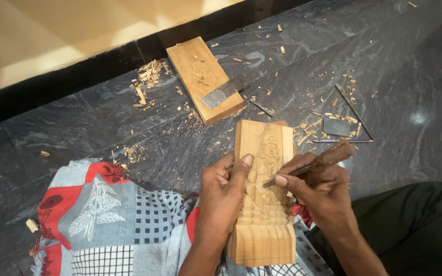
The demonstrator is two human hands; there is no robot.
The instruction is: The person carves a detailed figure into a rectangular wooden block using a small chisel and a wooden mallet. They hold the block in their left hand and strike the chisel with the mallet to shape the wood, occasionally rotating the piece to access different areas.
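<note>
A carved wooden block (263,204) lies lengthwise at the bottom centre, its near end resting on a patterned cloth (103,220) spread over the person's lap, its far end pointing to 12 o'clock. Its upper face bears a relief figure, with ribbed mouldings toward the near end.

The left hand (223,197) is closed around the block's left edge, thumb laid across the carved face. The right hand (318,189) is closed on a chisel (308,167) with a brown wooden handle; the handle points to 2 o'clock, and the metal tip touches the carving near the block's middle, just beside the left thumb.

On the dark stone floor (103,128), at 11 o'clock from the block, lies a plain wooden plank (195,71) with a flat metal blade (223,93) resting across it. Wood chips (147,82) are scattered around both pieces. At 2 o'clock lie thin metal tools (351,110) and a small dark flat stone (336,127). No containers show.
</note>
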